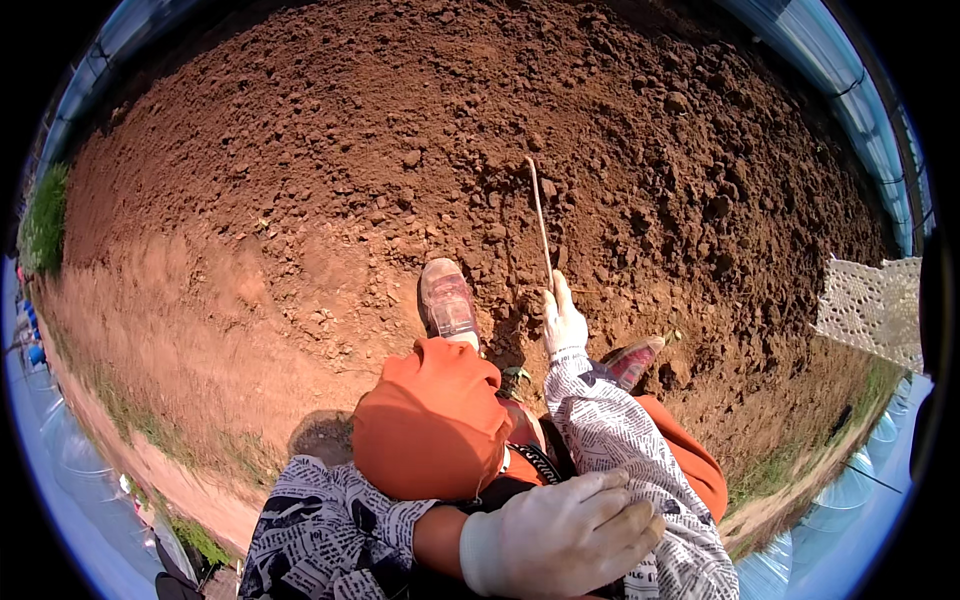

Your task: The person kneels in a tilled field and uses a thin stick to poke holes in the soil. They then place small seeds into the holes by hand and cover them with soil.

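Observation:
My right hand, in a white work glove, grips the near end of a thin pale stick. The stick points away from me over loose red-brown soil; whether its far tip touches the ground I cannot tell. Low in the view, my left hand, also gloved, lies across my body beside the patterned right sleeve. Its fingers are bent and close together, and the palm is hidden. My orange-clad knee is raised between the arms. A reddish shoe rests on the soil left of the stick.
My other shoe is right of the right wrist. Darker clods cover the right side, with smoother earth at left. Blue plastic sheeting borders the plot. White openwork fabric shows at the right edge. Green plants stand far left.

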